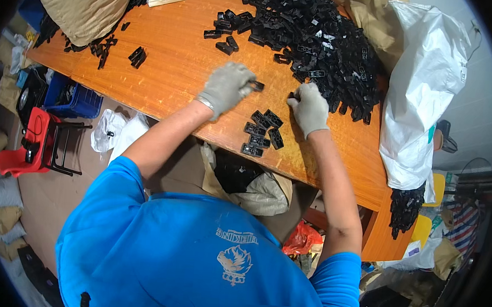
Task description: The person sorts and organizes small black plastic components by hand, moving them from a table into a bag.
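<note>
Both my hands wear grey work gloves and are above the wooden table. My left hand [226, 88] pinches a small black plastic part [257, 86] between thumb and fingers. About a hand's width to the right, my right hand [311, 108] has its fingers closed on another black plastic piece [291, 95], of which only a dark end shows. Between my forearms, near the front edge, lies a loose group of several oblong black plastic parts [257, 129]. A large heap of similar black parts [320, 40] spreads just beyond my right hand.
The wooden table [168, 47] has a brown paper sack [83, 5] at its far left and a white woven sack [424, 97] at its right. An open sack [266, 197] sits below the front edge. A red chair [32, 146] and a blue crate [74, 101] stand left.
</note>
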`<state>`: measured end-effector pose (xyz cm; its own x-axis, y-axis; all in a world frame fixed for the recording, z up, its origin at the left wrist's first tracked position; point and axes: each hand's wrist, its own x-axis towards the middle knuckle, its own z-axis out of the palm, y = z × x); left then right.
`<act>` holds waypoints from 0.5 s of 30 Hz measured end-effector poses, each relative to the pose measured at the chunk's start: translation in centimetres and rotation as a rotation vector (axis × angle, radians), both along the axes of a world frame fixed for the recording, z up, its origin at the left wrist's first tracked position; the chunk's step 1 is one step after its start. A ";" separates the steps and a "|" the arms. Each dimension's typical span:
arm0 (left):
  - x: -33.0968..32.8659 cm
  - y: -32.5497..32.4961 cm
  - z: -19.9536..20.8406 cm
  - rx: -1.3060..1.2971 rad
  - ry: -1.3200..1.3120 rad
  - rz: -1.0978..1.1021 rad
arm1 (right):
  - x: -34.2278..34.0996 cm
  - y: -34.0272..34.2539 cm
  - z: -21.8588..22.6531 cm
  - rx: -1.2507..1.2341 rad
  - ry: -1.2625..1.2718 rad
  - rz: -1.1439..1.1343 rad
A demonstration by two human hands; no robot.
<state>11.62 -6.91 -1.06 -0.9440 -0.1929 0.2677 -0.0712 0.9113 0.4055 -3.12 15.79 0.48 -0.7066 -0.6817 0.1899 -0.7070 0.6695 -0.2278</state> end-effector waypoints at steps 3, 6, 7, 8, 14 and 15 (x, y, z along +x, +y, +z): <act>-0.5 2.5 0.4 0.057 0.008 -0.085 | 1.2 0.6 -0.5 -0.066 -0.088 0.001; -0.6 2.7 0.2 0.138 0.041 -0.058 | 1.4 1.7 -1.2 -0.162 -0.094 0.025; -0.5 2.6 0.1 0.140 0.043 -0.059 | 1.5 1.9 -1.2 -0.216 -0.083 0.041; -0.4 2.5 0.1 0.129 0.045 -0.064 | 1.6 2.1 -1.2 -0.215 -0.081 0.040; -0.4 2.4 0.1 0.078 0.009 -0.064 | 1.6 1.4 -0.8 -0.140 -0.147 0.025; -0.4 2.4 0.2 0.070 -0.027 -0.060 | 1.6 1.3 -0.8 -0.163 -0.163 0.014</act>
<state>11.23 -4.51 -0.85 -0.9611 -0.1529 0.2299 -0.0289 0.8839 0.4668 -1.53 17.12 -0.36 -0.7278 -0.6612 0.1822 -0.6608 0.6049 -0.4444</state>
